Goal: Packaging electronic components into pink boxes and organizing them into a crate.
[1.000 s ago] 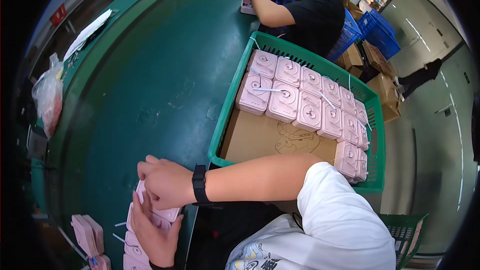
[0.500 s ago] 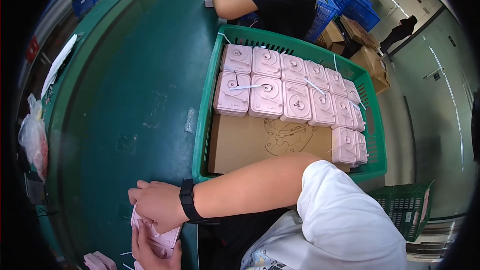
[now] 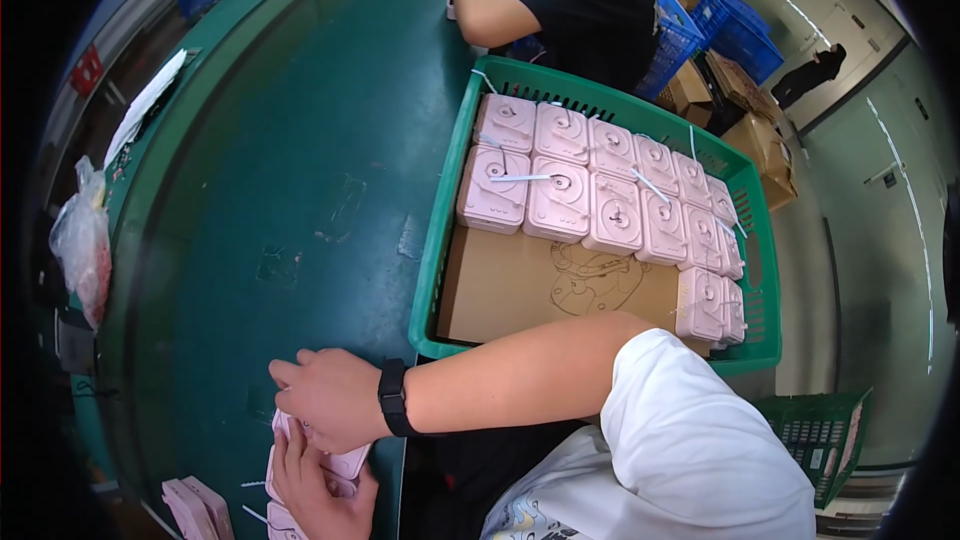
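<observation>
At the lower left, a pink turntable-shaped case (image 3: 347,465) lies on the bench under both hands, partly covered by them. My left hand (image 3: 315,488) wraps around it, fingers over its top and thumb on the near side. My right hand (image 3: 335,402) reaches across from the right, its back up and fingers curled down onto the far part of the case. Whatever its fingertips grip is hidden. Below my left hand, part of another pink case (image 3: 283,520) shows, with thin white strips beside it.
A green crate (image 3: 432,310) on the right holds rows of pink cases (image 3: 557,195) on a cardboard sheet (image 3: 490,290). More pink pieces (image 3: 195,508) stand at lower left. A co-worker (image 3: 590,15) sits beyond the crate. A plastic bag (image 3: 82,240) hangs at the left.
The whole view has shifted, so the crate and bench appear farther right. My left fingers have moved up over the case, closer to my right hand, which stays curled on it.
</observation>
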Available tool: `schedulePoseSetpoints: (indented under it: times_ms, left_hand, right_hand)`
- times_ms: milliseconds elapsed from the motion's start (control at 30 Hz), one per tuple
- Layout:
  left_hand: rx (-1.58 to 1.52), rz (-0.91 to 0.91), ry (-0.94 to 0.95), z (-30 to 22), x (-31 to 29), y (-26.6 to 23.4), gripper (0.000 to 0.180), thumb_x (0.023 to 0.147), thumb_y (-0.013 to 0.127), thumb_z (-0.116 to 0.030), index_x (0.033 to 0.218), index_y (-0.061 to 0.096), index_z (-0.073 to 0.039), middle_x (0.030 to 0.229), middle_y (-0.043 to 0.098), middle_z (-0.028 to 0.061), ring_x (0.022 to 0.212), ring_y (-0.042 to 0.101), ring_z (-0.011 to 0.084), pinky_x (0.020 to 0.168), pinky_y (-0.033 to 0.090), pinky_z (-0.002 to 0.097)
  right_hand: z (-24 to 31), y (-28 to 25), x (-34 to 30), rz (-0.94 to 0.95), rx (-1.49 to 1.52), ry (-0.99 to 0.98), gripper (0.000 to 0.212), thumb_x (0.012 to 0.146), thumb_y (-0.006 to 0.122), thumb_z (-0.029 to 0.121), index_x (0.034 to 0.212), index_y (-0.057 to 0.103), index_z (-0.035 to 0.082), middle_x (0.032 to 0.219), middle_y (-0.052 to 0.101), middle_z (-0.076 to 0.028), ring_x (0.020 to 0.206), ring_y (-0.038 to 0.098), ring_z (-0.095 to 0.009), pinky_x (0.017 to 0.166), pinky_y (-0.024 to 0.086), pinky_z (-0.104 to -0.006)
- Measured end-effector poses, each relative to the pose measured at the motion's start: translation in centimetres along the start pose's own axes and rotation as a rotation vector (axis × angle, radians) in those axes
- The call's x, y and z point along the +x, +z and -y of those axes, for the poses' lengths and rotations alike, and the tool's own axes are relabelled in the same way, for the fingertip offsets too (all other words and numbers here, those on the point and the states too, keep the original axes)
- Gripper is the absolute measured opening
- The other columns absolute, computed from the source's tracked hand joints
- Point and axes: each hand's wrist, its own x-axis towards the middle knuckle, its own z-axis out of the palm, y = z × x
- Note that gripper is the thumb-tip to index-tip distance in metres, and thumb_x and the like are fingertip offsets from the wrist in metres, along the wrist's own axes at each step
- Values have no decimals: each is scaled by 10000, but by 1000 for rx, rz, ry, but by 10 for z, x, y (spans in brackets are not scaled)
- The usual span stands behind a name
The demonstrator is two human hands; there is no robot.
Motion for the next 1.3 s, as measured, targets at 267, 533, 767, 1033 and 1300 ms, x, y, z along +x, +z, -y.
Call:
schedulePoseSetpoints:
  times_ms: [267, 533, 767, 1033, 1300]
  left_hand:
    - [41, 4, -98, -5, -12, -2, 755, 764, 857, -132, 1473, 650, 26, 1612, 620, 239, 1559, 507, 482, 1284, 393, 575]
    - [3, -21, -146, -2, -20, -8, 770, 757, 856, -145, 1479, 649, 24, 1567, 644, 250, 1533, 531, 490, 1267, 417, 568]
    - [111, -41, -105, -15, -14, -15, 769, 747, 874, -147, 1471, 665, 4, 1555, 649, 249, 1523, 539, 493, 1250, 431, 571]
    - [130, -23, -132, -12, -16, -1, 773, 750, 928, -183, 1456, 671, -1, 1583, 630, 244, 1534, 527, 498, 1234, 429, 576]
    - [53, -32, -157, -12, -9, -1, 922, 736, 970, -150, 1552, 571, 8, 1617, 608, 251, 1565, 506, 482, 1241, 407, 566]
  right_hand:
    - [4, 1, 4, 13, 82, -4, 182, 790, 820, 225, 868, 801, 61, 1071, 664, -156, 912, 679, -382, 764, 574, -493]
    - [4, -1, 10, 49, 179, 7, 239, 787, 845, 224, 731, 655, 90, 1060, 656, -112, 952, 661, -373, 767, 548, -468]
    - [3, -6, 15, 68, 261, 4, 236, 758, 852, 201, 723, 647, 90, 1058, 661, -116, 1012, 650, -376, 793, 548, -469]
    - [0, -6, 11, 104, 233, 16, 260, 769, 847, 219, 741, 620, 93, 1065, 670, -99, 1017, 635, -355, 810, 545, -447]
    - [-5, -8, 9, 110, 182, 26, 245, 785, 843, 233, 765, 645, 89, 1059, 674, -107, 1044, 620, -349, 811, 546, -451]
